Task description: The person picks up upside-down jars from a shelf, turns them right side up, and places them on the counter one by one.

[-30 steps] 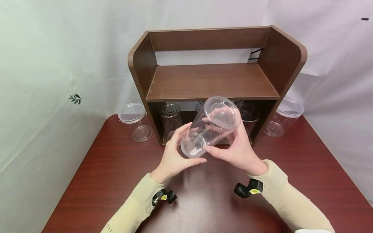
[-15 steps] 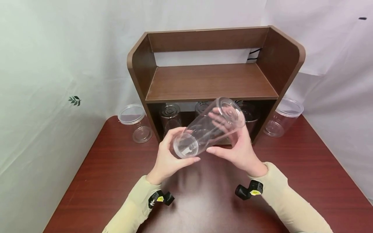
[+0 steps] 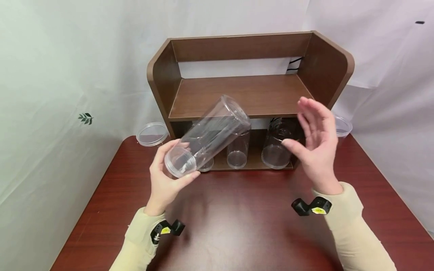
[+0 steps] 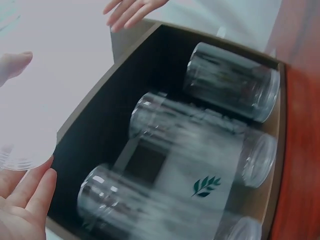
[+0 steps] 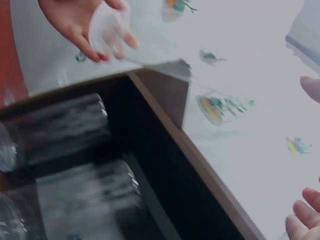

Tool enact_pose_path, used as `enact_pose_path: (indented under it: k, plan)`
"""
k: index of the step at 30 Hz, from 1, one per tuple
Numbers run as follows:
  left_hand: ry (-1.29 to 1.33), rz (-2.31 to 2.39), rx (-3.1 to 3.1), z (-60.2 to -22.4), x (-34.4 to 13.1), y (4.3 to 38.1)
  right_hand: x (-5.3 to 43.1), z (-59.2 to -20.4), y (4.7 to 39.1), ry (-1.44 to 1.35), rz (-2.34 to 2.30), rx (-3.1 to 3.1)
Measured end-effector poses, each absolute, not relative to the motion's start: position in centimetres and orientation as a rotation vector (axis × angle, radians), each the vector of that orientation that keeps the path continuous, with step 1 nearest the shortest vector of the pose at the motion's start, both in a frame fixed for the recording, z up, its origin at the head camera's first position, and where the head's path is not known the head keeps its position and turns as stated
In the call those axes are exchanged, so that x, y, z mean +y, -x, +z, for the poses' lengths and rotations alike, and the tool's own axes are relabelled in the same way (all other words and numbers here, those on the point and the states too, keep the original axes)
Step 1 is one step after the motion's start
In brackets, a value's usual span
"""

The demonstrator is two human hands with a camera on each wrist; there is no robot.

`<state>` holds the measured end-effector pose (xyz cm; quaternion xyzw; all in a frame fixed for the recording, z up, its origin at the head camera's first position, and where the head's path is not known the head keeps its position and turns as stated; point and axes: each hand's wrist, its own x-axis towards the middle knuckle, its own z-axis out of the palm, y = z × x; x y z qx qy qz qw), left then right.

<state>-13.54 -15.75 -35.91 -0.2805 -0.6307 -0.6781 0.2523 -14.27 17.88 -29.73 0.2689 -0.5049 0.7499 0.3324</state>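
In the head view my left hand [image 3: 162, 184] grips a clear plastic jar [image 3: 213, 135] around its lower left end. The jar is raised in front of the shelf unit, tilted, its far end up and to the right. My right hand [image 3: 317, 146] is raised before the unit's right side, fingers extended, thumb apart, holding nothing. In the left wrist view the held jar is washed out beside the left fingers [image 4: 40, 192]. The right wrist view shows the left hand [image 5: 75, 25] at the jar's pale end [image 5: 107, 30].
A brown two-tier shelf unit [image 3: 244, 94] stands at the back of the red-brown table [image 3: 237, 218]. Its lower compartment holds several clear jars, including a middle jar [image 3: 238, 150] and a right jar [image 3: 276, 150]. Lidded-looking jars flank it at left [image 3: 152, 134] and right [image 3: 343, 126].
The right hand has come off the jar and moved right and up. The left hand has carried the jar to the left, showing more of the jars in the lower compartment.
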Motion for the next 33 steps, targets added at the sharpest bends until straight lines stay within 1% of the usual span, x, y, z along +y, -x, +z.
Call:
enact_pose_path:
  k: [7, 13, 17, 21, 26, 33]
  plan:
    - [0.753, -1.921, -1.617, -35.2, -17.6, 13.3, 20.3, -27.9, 15.3, -0.406, 1.892, -1.032]
    - [0.740, -1.922, -1.563, -34.7, -18.7, 13.3, 22.5, -27.3, 16.6, -0.224, 1.869, -0.994]
    - [0.740, -1.913, -1.519, -34.4, -19.4, 13.3, 23.4, -27.8, 17.3, -0.180, 1.898, -1.040]
    - [0.738, -1.945, -1.452, -34.1, -20.0, 13.2, 23.9, -28.6, 17.9, -0.200, 1.916, -1.096]
    - [0.701, -1.948, -1.430, -33.9, -20.9, 13.1, 24.1, -29.1, 18.5, -0.231, 1.924, -1.163]
    - [0.599, -1.882, -1.459, -33.7, -22.5, 13.0, 24.2, -29.3, 18.7, -0.175, 1.914, -1.216]
